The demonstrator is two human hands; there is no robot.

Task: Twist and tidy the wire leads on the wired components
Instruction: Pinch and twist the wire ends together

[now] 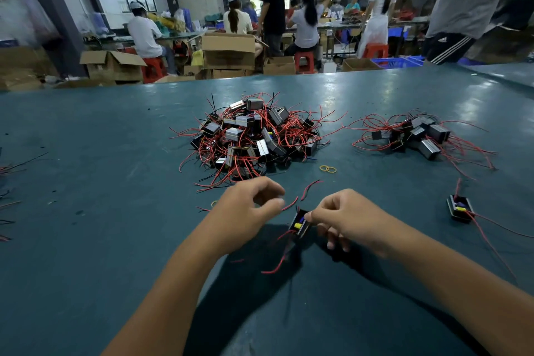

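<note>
1. Right hand point(344, 218) pinches a black component point(300, 224) just above the bench point(101, 153), its long axis tilted, open face toward the left hand.
2. Left hand point(245, 211) pinches a red lead point(289, 203) running up-right from the component.
3. Further leads trail down toward the viewer.
4. Beyond: big pile point(248, 136), smaller pile point(419, 136) to the right.

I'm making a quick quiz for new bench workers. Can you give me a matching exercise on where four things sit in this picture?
Things:
1. big heap of black wired components
2. smaller heap of black wired components
3. yellow rubber bands
4. lone black component with red leads

Places:
A. far right, near edge
B. held by the right hand
C. centre of green table
D. right of big heap
E. just before big heap

Pairs: 1-C, 2-D, 3-E, 4-A
</note>
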